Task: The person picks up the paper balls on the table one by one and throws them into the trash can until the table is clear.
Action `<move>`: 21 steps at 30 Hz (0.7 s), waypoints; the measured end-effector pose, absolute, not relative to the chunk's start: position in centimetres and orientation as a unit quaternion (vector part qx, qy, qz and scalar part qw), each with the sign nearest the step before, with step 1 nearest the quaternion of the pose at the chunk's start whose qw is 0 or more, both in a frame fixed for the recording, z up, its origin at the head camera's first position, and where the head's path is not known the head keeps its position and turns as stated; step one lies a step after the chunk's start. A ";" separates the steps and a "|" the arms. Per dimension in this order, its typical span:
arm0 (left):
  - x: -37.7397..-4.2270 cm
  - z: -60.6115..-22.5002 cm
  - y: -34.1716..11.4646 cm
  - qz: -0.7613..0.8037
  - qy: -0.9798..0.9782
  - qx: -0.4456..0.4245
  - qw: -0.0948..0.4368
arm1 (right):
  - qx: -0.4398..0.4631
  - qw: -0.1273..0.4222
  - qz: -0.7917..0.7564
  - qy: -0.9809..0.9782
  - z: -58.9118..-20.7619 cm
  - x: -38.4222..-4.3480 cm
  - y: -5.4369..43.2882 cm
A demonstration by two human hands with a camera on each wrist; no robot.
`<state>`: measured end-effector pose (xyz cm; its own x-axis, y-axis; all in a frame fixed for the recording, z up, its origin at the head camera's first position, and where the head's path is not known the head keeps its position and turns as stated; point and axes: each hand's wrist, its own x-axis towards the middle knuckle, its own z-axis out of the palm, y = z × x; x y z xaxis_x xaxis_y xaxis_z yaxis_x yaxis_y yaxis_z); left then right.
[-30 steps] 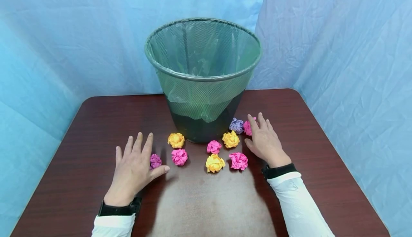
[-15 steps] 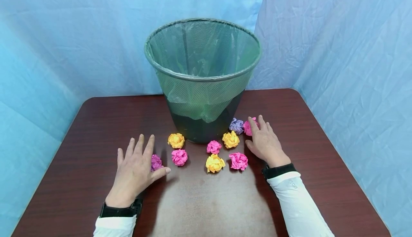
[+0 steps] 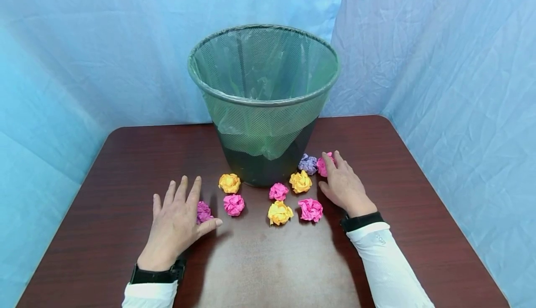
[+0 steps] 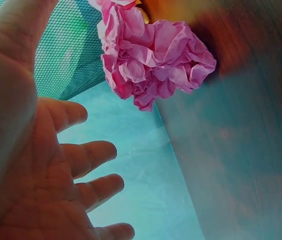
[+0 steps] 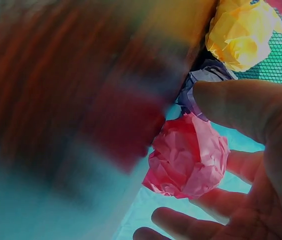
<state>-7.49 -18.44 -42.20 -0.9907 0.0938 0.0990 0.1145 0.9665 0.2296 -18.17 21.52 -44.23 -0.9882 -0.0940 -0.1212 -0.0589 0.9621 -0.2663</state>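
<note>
My left hand (image 3: 175,226) hovers over the left of the table, fingers spread, beside a magenta paper ball (image 3: 204,211) that it partly covers. In the left wrist view a crumpled pink ball (image 4: 153,60) lies beyond the spread fingers, and the palm is bare. On the right, my right hand (image 3: 346,188) reaches over a pink paper ball (image 3: 324,164) with fingers extended. The right wrist view has that ball close to the fingers; whether they touch it I cannot tell. A purple paper ball (image 3: 307,164) sits just left of it, partly behind the thumb in the right wrist view.
A mesh wastebasket (image 3: 268,103) with a translucent liner stands at the table's back middle. Before it lie yellow balls (image 3: 229,183), (image 3: 300,182), (image 3: 280,213) and pink balls (image 3: 233,204), (image 3: 278,191), (image 3: 311,210). Blue cloth (image 3: 125,47) hangs behind the brown table (image 3: 104,182).
My left hand has shifted slightly to the right and towards me. The right fingertips have dropped a little. The paper balls and the wastebasket stay where they were.
</note>
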 end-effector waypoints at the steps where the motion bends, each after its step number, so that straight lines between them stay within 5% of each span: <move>1: -7.5 -42.2 -18.4 -0.119 -0.991 -0.052 0.043 | -0.040 0.066 -0.133 0.988 -44.2 -18.2 21.5; 21: -7.5 -42.8 -18.5 -0.122 -0.990 -0.055 0.036 | -0.042 0.067 -0.134 0.988 -44.1 -18.7 21.4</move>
<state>-7.51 -18.50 -42.82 -0.9914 0.0999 0.0843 0.1173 0.9642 0.2379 -18.73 21.38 -44.11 -0.9875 -0.1001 -0.1216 -0.0641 0.9607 -0.2701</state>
